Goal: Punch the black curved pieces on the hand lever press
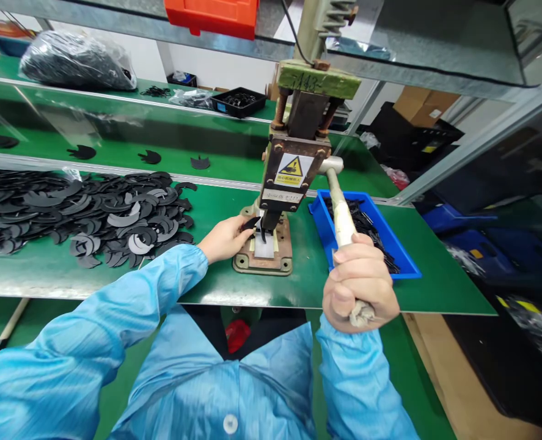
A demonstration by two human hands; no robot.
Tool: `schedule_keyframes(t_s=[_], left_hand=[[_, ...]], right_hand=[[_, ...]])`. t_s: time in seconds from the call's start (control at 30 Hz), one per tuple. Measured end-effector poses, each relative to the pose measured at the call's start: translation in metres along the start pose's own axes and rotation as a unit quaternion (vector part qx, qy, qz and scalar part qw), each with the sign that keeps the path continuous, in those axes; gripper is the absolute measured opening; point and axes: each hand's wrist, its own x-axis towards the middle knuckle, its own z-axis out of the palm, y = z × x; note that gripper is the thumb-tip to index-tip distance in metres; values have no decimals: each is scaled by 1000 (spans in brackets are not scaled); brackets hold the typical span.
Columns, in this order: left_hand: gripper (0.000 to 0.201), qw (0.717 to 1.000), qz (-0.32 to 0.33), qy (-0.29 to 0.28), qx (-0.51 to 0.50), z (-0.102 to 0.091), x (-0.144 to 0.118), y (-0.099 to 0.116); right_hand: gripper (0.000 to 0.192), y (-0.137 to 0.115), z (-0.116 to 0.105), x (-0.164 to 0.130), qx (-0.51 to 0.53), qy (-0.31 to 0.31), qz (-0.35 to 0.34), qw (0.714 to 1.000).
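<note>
A hand press (293,146) with a yellow warning label stands in front of me on the green bench. My right hand (360,284) is wrapped round its lever handle (341,214), which slants down toward me. My left hand (227,238) pinches a black curved plastic piece (251,224) at the press base (266,264), under the ram. Part of that piece is hidden by the fingers and the press. A pale plate (264,249) lies on the base beneath the ram. To the left spreads a heap of black crescent-shaped pieces (115,208).
A blue bin (406,263) with black parts stands right of the press. Behind runs a strip with several black pieces (149,157). Farther back are a black tray (238,110) and a plastic bag (76,61). An orange bin (213,15) sits on the overhead shelf.
</note>
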Motion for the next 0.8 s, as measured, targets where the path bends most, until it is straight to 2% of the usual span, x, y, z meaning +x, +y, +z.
schedule_keyframes(t_s=[0.17,0.3,0.43,0.57,0.8], left_hand=[[21,995,-38,-11,-95,-2,5,-6],[25,983,-60,-71,-160,-8,9,-4],[32,985,-48,-61,-157,-6,16,-5],[36,984,-35,-54,-166,0,27,-15],[46,956,-41,-108,-268,0,39,-22]], right_hand=[[27,0,0,0,2,0,1,1000],[27,1,1,-1,6,11,-6,1000],[27,1,1,-1,3,10,-1,1000],[27,1,1,0,8,6,-5,1000],[27,-1,1,0,1,10,3,1000]])
